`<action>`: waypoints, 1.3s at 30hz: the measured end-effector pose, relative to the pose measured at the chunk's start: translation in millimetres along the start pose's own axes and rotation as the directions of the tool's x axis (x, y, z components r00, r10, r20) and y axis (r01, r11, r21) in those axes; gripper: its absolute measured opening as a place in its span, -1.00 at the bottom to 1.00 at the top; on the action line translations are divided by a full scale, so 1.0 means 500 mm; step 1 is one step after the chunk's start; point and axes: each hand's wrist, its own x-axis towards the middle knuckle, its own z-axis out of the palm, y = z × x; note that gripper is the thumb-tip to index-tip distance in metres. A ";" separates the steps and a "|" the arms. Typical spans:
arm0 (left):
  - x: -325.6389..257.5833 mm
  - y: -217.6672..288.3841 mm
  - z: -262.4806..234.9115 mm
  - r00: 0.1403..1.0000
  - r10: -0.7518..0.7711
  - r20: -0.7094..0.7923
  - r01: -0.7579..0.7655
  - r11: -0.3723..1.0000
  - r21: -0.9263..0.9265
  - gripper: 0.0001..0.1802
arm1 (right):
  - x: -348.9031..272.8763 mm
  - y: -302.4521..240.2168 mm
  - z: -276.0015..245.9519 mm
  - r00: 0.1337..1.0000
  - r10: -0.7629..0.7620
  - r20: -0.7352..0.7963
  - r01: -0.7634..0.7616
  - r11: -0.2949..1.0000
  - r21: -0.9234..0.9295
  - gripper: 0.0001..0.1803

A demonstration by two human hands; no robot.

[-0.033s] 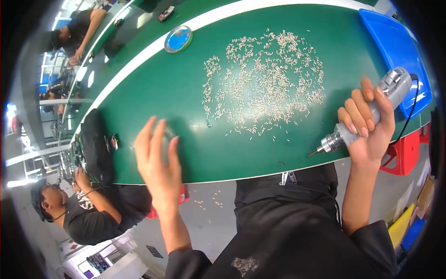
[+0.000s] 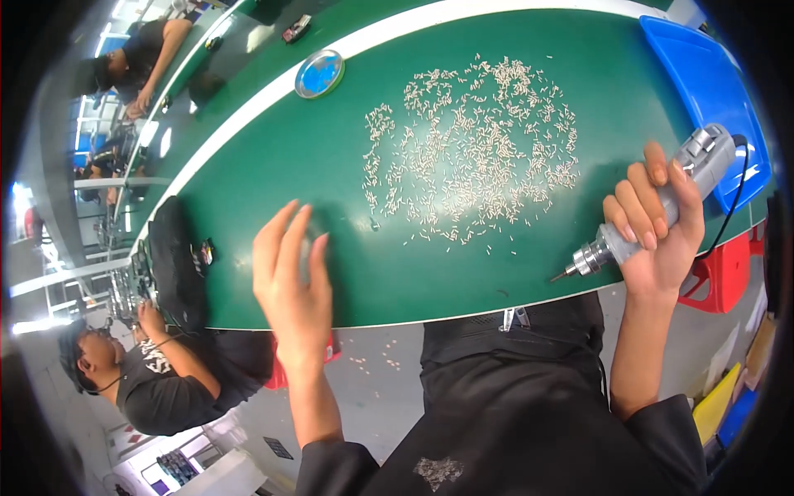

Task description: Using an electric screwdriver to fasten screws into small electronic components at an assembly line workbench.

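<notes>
A grey electric screwdriver (image 2: 624, 240) is gripped in my right hand (image 2: 657, 219), over the right part of the green table (image 2: 273, 157). Its thin bit slants down to the left near the table's front edge, and a black cord trails from its back end. My left hand (image 2: 291, 273) is held over the front edge at the left, fingers stretched and apart, with nothing in it. Beyond and between the hands, many small pale rod-shaped pieces (image 2: 488, 149) lie scattered. One darker small piece (image 2: 375, 225) sits at the near left of the spread.
A blue tray (image 2: 674, 62) stands at the right end, with red stools (image 2: 724, 277) below. A round dish (image 2: 320, 74) with blue contents rests at the far left. A black bag (image 2: 174, 264) lies by the left edge, near a seated person (image 2: 169, 388). Bits litter the floor.
My left hand has shifted slightly to the right, its fingers still apart. My right hand and the electric screwdriver are almost unmoved.
</notes>
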 end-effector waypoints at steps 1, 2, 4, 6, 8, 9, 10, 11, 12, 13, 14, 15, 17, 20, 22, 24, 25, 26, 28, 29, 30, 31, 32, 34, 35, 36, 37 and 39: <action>0.023 0.011 0.015 1.000 0.017 -0.024 -0.018 0.997 -0.076 -0.70 | -0.004 0.000 -0.004 1.000 -0.009 -0.001 0.009 1.000 0.014 -0.80; 0.046 0.017 0.027 0.999 0.028 -0.023 -0.030 0.997 -0.066 -0.70 | -0.007 0.000 -0.009 1.000 0.000 0.024 0.000 1.000 0.018 -0.79; 0.079 0.022 0.051 0.989 0.145 -0.021 -0.147 0.979 -0.142 -0.74 | -0.016 0.003 -0.023 0.999 0.019 0.047 -0.020 0.999 0.028 -0.79; 0.102 0.023 0.070 0.987 0.160 -0.007 -0.160 0.977 -0.138 -0.78 | -0.022 0.004 -0.028 0.997 0.017 0.074 -0.019 0.999 0.028 -0.78; 0.117 0.029 0.076 0.984 0.175 0.009 -0.172 0.975 -0.140 -0.82 | -0.022 0.001 -0.030 0.994 0.030 0.103 -0.031 1.000 0.004 -0.78; 0.123 0.032 0.077 0.985 0.170 0.029 -0.166 0.979 -0.118 -0.83 | -0.021 -0.002 -0.031 0.995 0.023 0.094 -0.023 1.000 0.009 -0.78; 0.129 0.034 0.078 0.985 0.165 0.048 -0.159 0.982 -0.097 -0.85 | -0.020 -0.004 -0.031 0.995 0.028 0.100 -0.029 1.000 0.008 -0.77; 0.134 0.037 0.078 0.983 0.173 0.056 -0.167 0.981 -0.099 -0.85 | -0.020 -0.006 -0.031 0.994 0.035 0.106 -0.036 0.999 0.007 -0.77; 0.134 0.038 0.077 0.978 0.199 0.068 -0.196 0.979 -0.054 -0.86 | -0.020 -0.006 -0.035 0.994 0.033 0.101 -0.034 0.999 0.013 -0.77; 0.135 0.040 0.077 0.971 0.224 0.080 -0.224 0.974 -0.010 -0.86 | -0.020 -0.006 -0.039 0.994 0.037 0.103 -0.038 0.999 0.010 -0.77; 0.136 0.043 0.077 0.970 0.227 0.087 -0.227 0.974 -0.009 -0.86 | -0.020 -0.006 -0.042 0.994 0.041 0.105 -0.042 0.999 0.007 -0.77; 0.138 0.045 0.076 0.967 0.238 0.089 -0.239 0.971 -0.001 -0.86 | -0.021 -0.006 -0.044 0.994 0.039 0.101 -0.041 0.999 0.012 -0.77; 0.141 0.046 0.075 0.963 0.251 0.095 -0.252 0.968 0.006 -0.86 | -0.021 -0.008 -0.047 0.993 0.048 0.109 -0.049 0.999 0.007 -0.76; 0.142 0.042 0.073 0.965 0.240 0.105 -0.235 0.970 -0.058 -0.85 | -0.022 -0.008 -0.047 0.992 0.058 0.113 -0.060 0.998 0.011 -0.77; 0.143 0.044 0.074 0.967 0.228 0.117 -0.223 0.973 -0.052 -0.85 | -0.022 -0.008 -0.048 0.992 0.054 0.117 -0.056 0.998 0.012 -0.77; 0.143 0.042 0.074 0.961 0.248 0.122 -0.245 0.969 -0.042 -0.85 | -0.022 -0.008 -0.048 0.991 0.051 0.124 -0.053 0.999 0.012 -0.77; 0.143 0.042 0.074 0.956 0.267 0.124 -0.265 0.964 -0.032 -0.84 | -0.022 -0.007 -0.048 0.991 0.050 0.123 -0.051 0.999 0.011 -0.77; 0.143 0.041 0.074 0.956 0.267 0.124 -0.265 0.964 -0.033 -0.84 | -0.023 -0.007 -0.047 0.991 0.049 0.122 -0.050 0.999 0.010 -0.77; 0.142 0.037 0.077 0.936 0.334 0.108 -0.338 0.941 0.020 -0.84 | -0.023 -0.006 -0.048 0.992 0.047 0.121 -0.048 0.999 0.005 -0.77; 0.141 0.036 0.077 0.936 0.335 0.106 -0.339 0.941 0.019 -0.84 | -0.023 -0.005 -0.048 0.992 0.046 0.120 -0.047 0.999 0.000 -0.77; 0.142 0.036 0.079 0.929 0.354 0.103 -0.359 0.933 0.032 -0.84 | -0.022 -0.005 -0.048 0.992 0.045 0.120 -0.045 0.999 -0.003 -0.77; 0.143 0.035 0.080 0.922 0.374 0.100 -0.380 0.924 0.045 -0.84 | -0.021 -0.004 -0.047 0.992 0.041 0.123 -0.042 0.999 0.002 -0.77; 0.145 0.034 0.082 0.922 0.376 0.096 -0.381 0.924 0.043 -0.84 | -0.020 -0.003 -0.047 0.991 0.037 0.125 -0.038 0.999 0.007 -0.77; 0.146 0.031 0.081 0.920 0.384 0.083 -0.386 0.922 0.012 -0.84 | -0.020 -0.004 -0.047 0.991 0.031 0.130 -0.032 0.999 0.005 -0.77; 0.147 0.030 0.082 0.919 0.386 0.080 -0.388 0.922 0.011 -0.84 | -0.021 -0.004 -0.047 0.991 0.025 0.132 -0.026 1.000 0.007 -0.77; 0.146 0.031 0.082 0.917 0.394 0.060 -0.395 0.919 0.002 -0.82 | -0.022 -0.006 -0.047 0.991 0.023 0.135 -0.025 1.000 0.006 -0.77; 0.145 0.032 0.082 0.914 0.404 0.040 -0.404 0.915 -0.006 -0.79 | -0.024 -0.009 -0.048 0.990 0.015 0.138 -0.016 1.000 0.005 -0.77; 0.142 0.029 0.085 0.919 0.393 0.027 -0.393 0.919 -0.020 -0.79 | -0.025 -0.010 -0.046 0.990 0.011 0.139 -0.011 1.000 -0.005 -0.77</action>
